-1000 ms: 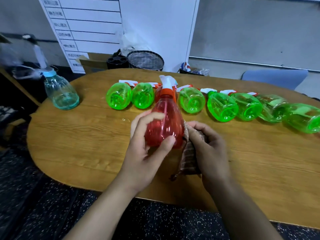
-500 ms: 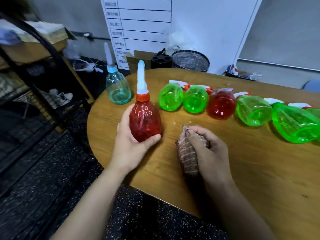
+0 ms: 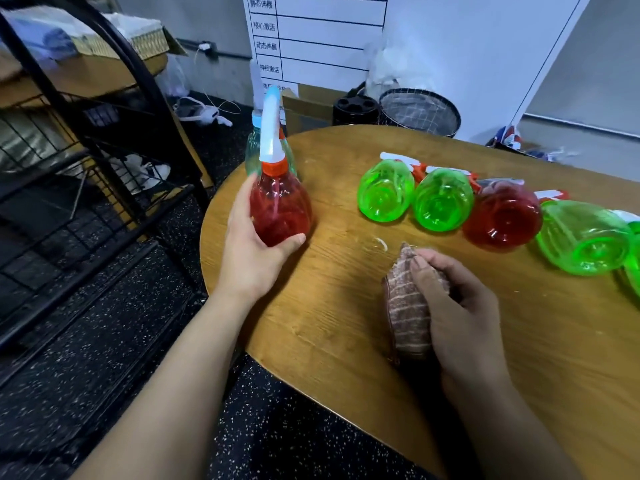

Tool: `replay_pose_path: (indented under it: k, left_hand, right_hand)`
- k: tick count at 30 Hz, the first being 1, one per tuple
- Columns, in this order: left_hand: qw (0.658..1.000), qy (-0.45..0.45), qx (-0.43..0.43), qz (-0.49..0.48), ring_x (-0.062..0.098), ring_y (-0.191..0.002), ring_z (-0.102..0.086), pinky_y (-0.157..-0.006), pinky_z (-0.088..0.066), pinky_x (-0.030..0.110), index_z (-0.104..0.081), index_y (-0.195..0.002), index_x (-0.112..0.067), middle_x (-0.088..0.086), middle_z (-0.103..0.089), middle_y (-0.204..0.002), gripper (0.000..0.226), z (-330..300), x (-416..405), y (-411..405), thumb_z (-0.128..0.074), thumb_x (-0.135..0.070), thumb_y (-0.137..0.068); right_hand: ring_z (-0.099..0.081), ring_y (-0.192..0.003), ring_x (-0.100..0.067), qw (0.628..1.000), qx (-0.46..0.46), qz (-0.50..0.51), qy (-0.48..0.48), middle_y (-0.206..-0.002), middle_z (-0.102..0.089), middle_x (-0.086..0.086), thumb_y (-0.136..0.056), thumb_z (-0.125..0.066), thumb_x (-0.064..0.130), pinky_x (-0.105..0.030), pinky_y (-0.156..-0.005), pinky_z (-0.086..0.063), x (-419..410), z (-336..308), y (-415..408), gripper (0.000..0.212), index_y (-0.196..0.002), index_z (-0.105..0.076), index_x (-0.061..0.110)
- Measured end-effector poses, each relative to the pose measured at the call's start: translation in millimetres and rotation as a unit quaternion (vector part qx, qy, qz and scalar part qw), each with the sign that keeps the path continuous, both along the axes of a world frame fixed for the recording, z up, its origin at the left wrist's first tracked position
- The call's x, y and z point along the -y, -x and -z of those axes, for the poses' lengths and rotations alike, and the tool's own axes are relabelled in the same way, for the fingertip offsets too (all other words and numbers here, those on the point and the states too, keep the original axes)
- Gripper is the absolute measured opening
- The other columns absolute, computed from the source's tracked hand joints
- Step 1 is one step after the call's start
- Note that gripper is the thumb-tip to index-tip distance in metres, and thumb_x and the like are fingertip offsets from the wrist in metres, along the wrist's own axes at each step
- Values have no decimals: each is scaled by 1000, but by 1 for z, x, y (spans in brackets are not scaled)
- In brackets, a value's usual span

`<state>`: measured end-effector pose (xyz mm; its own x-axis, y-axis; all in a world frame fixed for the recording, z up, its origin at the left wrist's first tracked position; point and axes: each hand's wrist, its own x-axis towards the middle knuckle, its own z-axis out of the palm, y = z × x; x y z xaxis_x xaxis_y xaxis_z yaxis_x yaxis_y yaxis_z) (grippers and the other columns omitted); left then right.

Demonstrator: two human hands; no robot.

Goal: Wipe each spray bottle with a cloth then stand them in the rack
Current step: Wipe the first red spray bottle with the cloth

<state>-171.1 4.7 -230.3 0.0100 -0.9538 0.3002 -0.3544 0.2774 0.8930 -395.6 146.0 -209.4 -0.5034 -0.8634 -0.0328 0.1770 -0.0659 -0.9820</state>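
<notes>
Cloth first: the striped brown wiping cloth [image 3: 407, 313] sits bunched at lower centre-right of the frame, pressed to the oval wooden table [image 3: 346, 341] with the right hand [image 3: 460, 317] curled over it, fingers clamped on the fabric. Left of it, at mid-frame, the left hand [image 3: 252, 251] grips a translucent red plastic spray bottle with a white nozzle [image 3: 278, 209], fingers and thumb wrapped round its belly, holding it upright over the table's left edge. By my reading this one is wiped and heading for the black wire rack [image 3: 86, 188] at the left of the frame, whose visible shelves show no bottles I can make out. Beyond the held bottle, a clear pale-blue spray bottle [image 3: 254, 157] stands just behind it. Across the upper right, a row lies on its side awaiting attention: two green plastic bottles [image 3: 415, 195], a second red bottle [image 3: 502, 220], then more green ones [image 3: 585, 242]. Most of the job looks left.
</notes>
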Motion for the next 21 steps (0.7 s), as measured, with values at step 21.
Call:
replay_pose_path:
  k: [21]
  left_hand:
    - [967, 43, 247, 47, 33, -159, -18, -130, -26, 50, -23, -168, -30, 11, -17, -172, 114, -57, -32, 119, -94, -34, -78]
  right_hand:
    - [-74, -106, -32, 996, -20, 82, -1, -106, -79, -3, -95, -75, 21, -52, -95, -59, -41, -20, 68, 10, -101, -82, 22]
